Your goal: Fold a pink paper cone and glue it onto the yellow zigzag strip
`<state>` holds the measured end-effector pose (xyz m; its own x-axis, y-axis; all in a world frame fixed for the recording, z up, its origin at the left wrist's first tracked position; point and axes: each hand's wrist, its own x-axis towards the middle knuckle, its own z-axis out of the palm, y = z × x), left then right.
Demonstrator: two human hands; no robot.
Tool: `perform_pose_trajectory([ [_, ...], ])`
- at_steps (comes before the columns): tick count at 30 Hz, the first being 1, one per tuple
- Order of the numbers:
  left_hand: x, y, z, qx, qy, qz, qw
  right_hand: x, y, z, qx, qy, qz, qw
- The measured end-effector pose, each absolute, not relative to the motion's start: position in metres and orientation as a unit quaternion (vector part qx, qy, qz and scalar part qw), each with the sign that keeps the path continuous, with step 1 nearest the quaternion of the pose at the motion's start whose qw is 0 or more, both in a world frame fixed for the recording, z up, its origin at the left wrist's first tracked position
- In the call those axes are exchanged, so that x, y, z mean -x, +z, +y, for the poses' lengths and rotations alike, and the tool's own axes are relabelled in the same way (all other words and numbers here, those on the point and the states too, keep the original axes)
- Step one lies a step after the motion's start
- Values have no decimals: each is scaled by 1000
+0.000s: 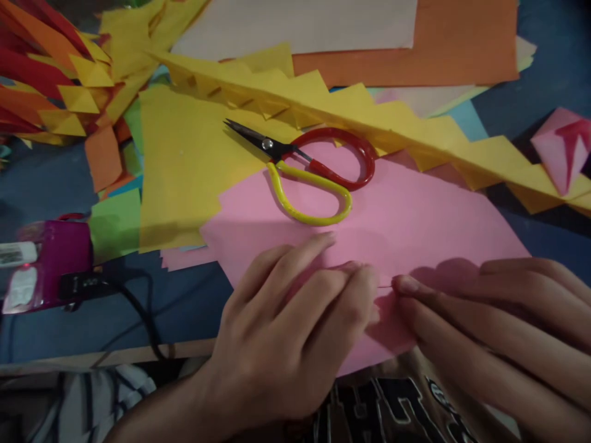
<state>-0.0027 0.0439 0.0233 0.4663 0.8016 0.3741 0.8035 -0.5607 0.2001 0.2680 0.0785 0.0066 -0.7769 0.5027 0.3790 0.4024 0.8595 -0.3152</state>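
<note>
So the biggest thing here is the blue worktop (184, 298), and it's pretty buried in paper. A pink sheet (434, 215) covers the middle and runs to the near edge, right under both hands. Toward the far edge there's an orange sheet (360, 69) with a white sheet (295, 24) on top. A zigzag yellow strip (392, 129) slants from the far left over to the right edge, and a flat yellow sheet (184, 178) is partly under the pink one. Red, orange and yellow folded paper (50, 67) is piled at the far left corner.

The left hand (295, 314) has its fingers bunched over the pink sheet; can't tell what they grip. The right hand (489, 326) pinches one end of a thin strand (385, 286) that runs to the left fingers.

Scissors (277, 152) lie just beyond the left hand, blades closed-ish, with a purple gadget (67, 252) near the left edge and a folded pink piece (554, 151) by the right edge.
</note>
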Motion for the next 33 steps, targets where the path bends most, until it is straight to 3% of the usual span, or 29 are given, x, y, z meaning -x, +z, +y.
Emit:
perform_pose_trajectory([
  [4,2,22,33,868,-243,-430,43,-268,1,73,267,112,-924,251],
  [14,2,42,41,887,-157,-428,-67,-247,6,76,237,110,-924,280],
  [18,7,52,53,928,-100,-359,-20,-254,-3,78,257,160,-915,265],
  [22,7,47,53,936,-112,-332,23,-258,-9,74,269,133,-917,263],
  [27,8,36,59,909,-160,-380,-61,-250,-5,74,277,82,-905,312],
  [33,15,30,66,906,-188,-363,-112,-254,-9,71,289,120,-894,319],
])
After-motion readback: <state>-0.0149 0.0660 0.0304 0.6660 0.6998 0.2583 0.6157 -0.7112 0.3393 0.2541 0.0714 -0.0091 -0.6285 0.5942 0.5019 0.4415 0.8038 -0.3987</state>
